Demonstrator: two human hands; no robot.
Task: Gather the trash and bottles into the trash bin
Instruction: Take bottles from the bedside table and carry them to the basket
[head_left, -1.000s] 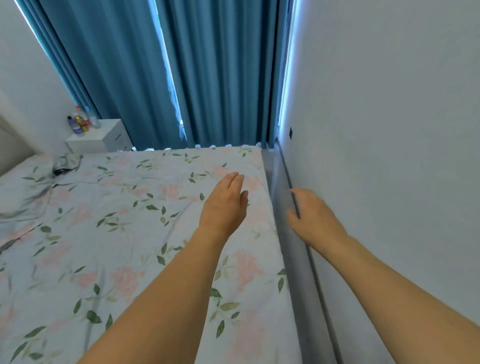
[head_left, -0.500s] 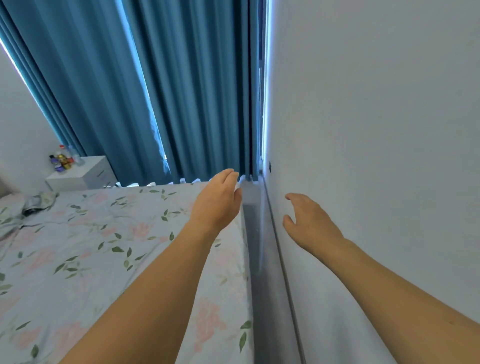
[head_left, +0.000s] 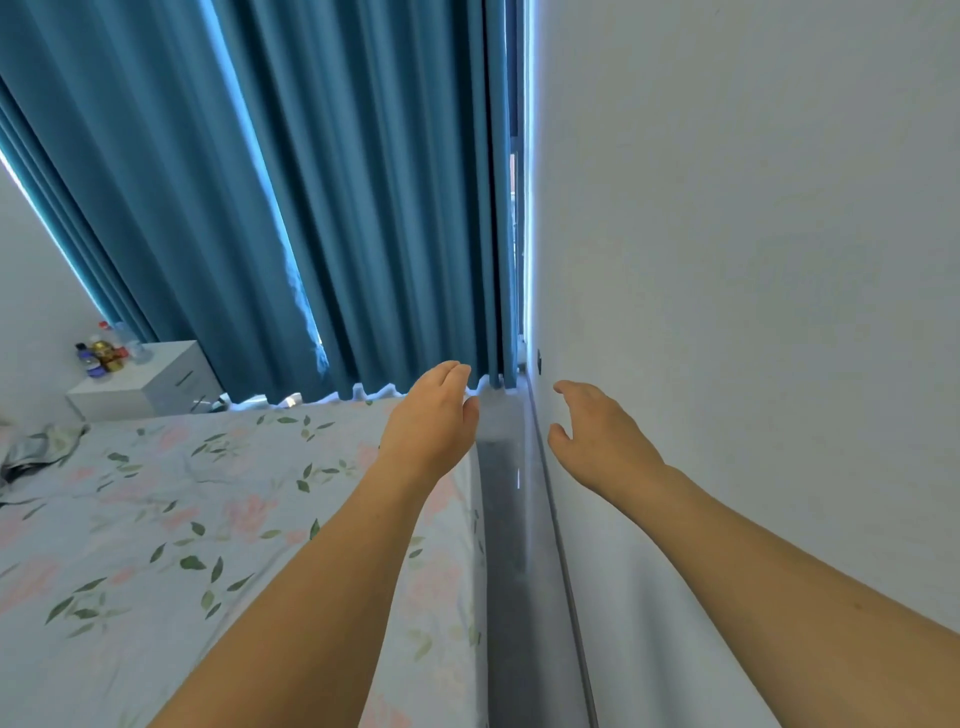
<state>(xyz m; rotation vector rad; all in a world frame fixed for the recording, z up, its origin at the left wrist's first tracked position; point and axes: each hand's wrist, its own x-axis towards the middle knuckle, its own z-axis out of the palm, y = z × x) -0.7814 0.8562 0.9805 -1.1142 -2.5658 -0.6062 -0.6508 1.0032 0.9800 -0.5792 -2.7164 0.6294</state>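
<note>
**Bottles far left, both hands empty**

Head view: left hand and right hand reach forward with fingers loose, holding nothing. The bottles stand upright on the nightstand — well apart, across the bed, nearer the left hand.

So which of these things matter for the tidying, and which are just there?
For the job:
- cluster of small plastic bottles on the white bedside cabinet
- left hand and right hand, both empty

Just there:
- floral bedsheet
- blue curtains
- crumpled grey cloth

Two bare forearms, left hand and right hand ungloved, sleeveless.
</note>
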